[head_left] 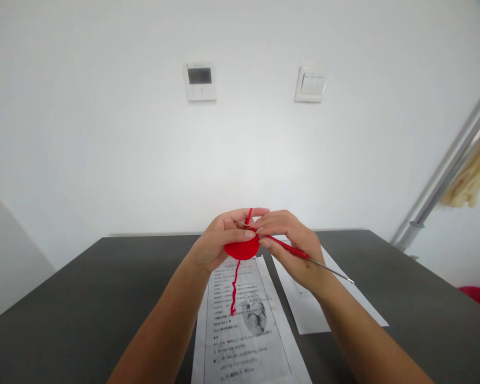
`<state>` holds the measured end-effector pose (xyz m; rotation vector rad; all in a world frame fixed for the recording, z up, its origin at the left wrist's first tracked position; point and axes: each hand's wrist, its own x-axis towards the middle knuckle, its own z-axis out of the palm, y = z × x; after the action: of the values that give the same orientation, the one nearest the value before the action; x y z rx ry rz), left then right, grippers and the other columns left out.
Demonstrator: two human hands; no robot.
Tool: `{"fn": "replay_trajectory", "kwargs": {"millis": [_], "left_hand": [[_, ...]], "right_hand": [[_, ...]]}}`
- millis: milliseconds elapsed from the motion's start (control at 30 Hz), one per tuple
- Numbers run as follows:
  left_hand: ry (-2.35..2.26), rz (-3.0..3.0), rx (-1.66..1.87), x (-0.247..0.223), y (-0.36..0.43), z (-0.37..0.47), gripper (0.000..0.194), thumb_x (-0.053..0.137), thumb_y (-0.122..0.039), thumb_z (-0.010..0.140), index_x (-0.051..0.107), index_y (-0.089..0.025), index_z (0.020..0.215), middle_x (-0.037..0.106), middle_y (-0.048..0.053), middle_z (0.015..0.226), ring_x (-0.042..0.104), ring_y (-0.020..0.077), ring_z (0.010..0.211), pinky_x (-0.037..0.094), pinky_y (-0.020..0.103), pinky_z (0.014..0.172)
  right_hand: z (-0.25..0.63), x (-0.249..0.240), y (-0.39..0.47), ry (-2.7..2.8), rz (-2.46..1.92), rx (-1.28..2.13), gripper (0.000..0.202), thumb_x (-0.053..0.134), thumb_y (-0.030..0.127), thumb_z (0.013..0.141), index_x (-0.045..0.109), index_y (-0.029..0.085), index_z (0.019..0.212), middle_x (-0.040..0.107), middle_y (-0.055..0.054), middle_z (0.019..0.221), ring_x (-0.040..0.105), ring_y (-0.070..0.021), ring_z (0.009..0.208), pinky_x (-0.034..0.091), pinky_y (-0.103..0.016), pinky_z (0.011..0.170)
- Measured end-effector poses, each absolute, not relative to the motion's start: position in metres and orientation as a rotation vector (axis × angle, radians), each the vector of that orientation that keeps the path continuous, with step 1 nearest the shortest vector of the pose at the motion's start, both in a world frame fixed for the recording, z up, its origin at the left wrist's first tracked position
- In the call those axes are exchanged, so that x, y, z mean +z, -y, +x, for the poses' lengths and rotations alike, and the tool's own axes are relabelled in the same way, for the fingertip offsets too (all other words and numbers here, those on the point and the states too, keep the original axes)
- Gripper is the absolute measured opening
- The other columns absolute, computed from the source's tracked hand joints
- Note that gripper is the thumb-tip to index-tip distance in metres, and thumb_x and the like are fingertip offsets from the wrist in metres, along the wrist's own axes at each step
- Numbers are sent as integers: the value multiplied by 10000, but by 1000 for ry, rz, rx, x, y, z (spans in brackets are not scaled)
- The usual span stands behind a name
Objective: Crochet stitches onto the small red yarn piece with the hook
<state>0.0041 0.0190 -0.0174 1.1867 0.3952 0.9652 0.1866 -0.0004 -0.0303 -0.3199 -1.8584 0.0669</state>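
My left hand (220, 238) pinches a round piece of red crochet work (242, 249) between thumb and fingers. A strand of red yarn (249, 213) runs up over its raised index finger, and a loose red tail (234, 288) hangs below the piece. My right hand (294, 246) is closed around a crochet hook (290, 248) with a red handle and metal ends. One metal end lies at the upper edge of the crochet work near my left thumb; the other points down to the right. The stitch at the tip is too small to make out.
A printed sheet (244, 341) with a grey picture lies on the dark table (144, 288) under my hands. Another white sheet (316, 320) is to its right. Behind stands a white wall with a control panel (200, 81) and a switch (311, 84). A metal pole (444, 170) slants at right.
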Motion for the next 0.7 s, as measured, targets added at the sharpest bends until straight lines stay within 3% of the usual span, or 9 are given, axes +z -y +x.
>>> {"fn": "replay_trajectory", "kwargs": {"millis": [200, 367, 700], "left_hand": [[-265, 1207, 1074, -12, -15, -3, 404, 776, -179, 600, 772, -127, 1000, 585, -23, 567, 475, 93, 508, 340, 237, 526], [-245, 1213, 1064, -8, -10, -5, 344, 704, -196, 600, 760, -129, 933, 477, -43, 499, 388, 98, 476, 286, 267, 513], [-272, 1291, 897, -10, -16, -9, 363, 730, -221, 578, 760, -119, 925, 493, -41, 502, 409, 98, 461, 262, 270, 505]], "right_hand": [[190, -29, 10, 1781, -274, 237, 185, 689, 143, 911, 753, 269, 1031, 797, -52, 978, 735, -224, 955, 612, -412, 839], [192, -29, 15, 1734, -243, 387, 159, 695, 179, 916, 778, 270, 1017, 811, -57, 957, 750, -231, 914, 632, -423, 806], [188, -32, 15, 1587, -208, 569, 99, 717, 228, 913, 795, 264, 962, 806, -49, 873, 744, -212, 819, 621, -371, 708]]}}
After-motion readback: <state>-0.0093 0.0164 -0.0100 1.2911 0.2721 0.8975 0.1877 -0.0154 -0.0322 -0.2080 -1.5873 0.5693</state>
